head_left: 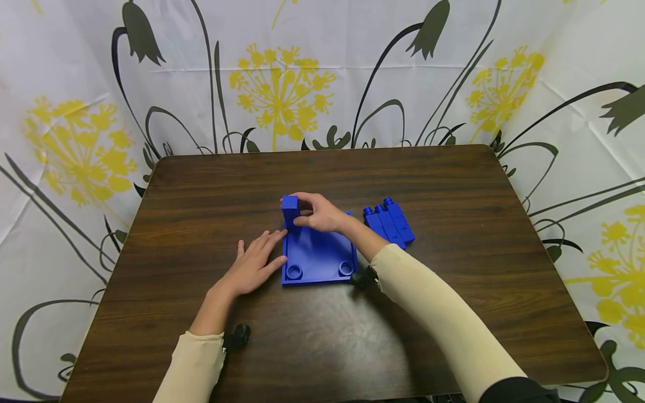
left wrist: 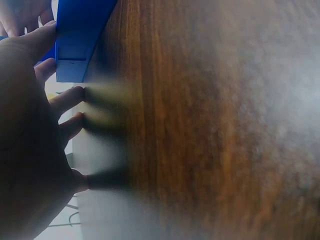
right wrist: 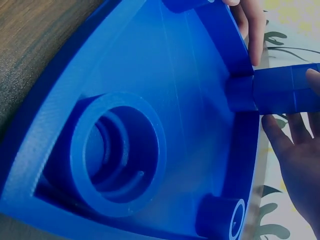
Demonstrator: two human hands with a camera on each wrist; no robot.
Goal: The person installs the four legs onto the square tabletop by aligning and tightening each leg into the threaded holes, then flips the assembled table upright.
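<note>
The right hand point(head_left: 322, 214) pinched a blue post point(head_left: 290, 207) between its thumb and fingers, holding it upright over the far left corner of a blue board point(head_left: 319, 253). In the right wrist view the lower end of the post met the round holder point(right wrist: 242, 93) at that corner; how far in it sat could not be told. The left hand point(head_left: 252, 266) lay just beside the board with its fingers spread and outstretched, the thumb and index fingertip touching the left edge, while other fingertips rested on the table point(head_left: 468, 319). The board lay flat with its raised rim facing up, and two ring-shaped holders, one on the left point(head_left: 294, 272) and one on the right point(head_left: 346, 268), stood in its near corners. Just to the right of the board, three more blue posts point(head_left: 389, 224) lay side by side, their knobbed ends pointing away from the person. Pale sleeves point(head_left: 443, 313) covered the forearms, and beyond the table's far edge hung a white cloth point(head_left: 176, 33) with yellow and grey-green flowers.
</note>
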